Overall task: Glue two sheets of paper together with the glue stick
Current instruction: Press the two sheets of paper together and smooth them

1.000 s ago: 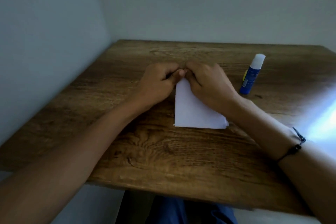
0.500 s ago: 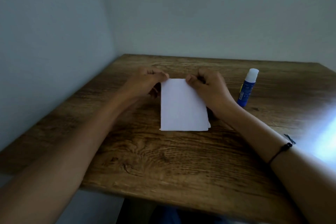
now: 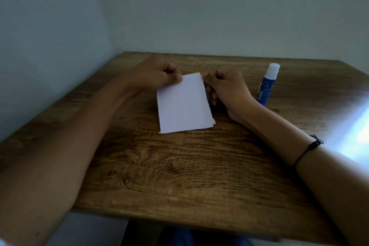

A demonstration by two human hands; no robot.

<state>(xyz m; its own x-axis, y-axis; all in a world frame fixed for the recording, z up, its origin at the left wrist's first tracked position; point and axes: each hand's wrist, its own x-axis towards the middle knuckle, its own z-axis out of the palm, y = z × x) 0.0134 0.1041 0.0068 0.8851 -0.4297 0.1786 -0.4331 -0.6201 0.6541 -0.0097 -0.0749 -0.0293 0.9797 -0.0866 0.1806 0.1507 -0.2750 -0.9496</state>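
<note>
A small stack of white paper sheets (image 3: pixel 184 104) lies in the middle of the wooden table (image 3: pixel 179 175), its far end lifted and its near edges slightly fanned at the right corner. My left hand (image 3: pixel 157 75) pinches the far left corner of the sheets. My right hand (image 3: pixel 225 90) pinches the far right corner, its heel resting on the table. A blue glue stick (image 3: pixel 267 84) with a white cap stands upright just right of my right hand, untouched.
Grey walls close off the table on the left and at the back. A bright patch of light (image 3: pixel 351 136) falls on the table's right side. A thin black bracelet (image 3: pixel 307 149) circles my right forearm.
Both hands moved apart from the middle of the paper's far edge to its two corners. The far end now rises off the table and the stack has turned slightly.
</note>
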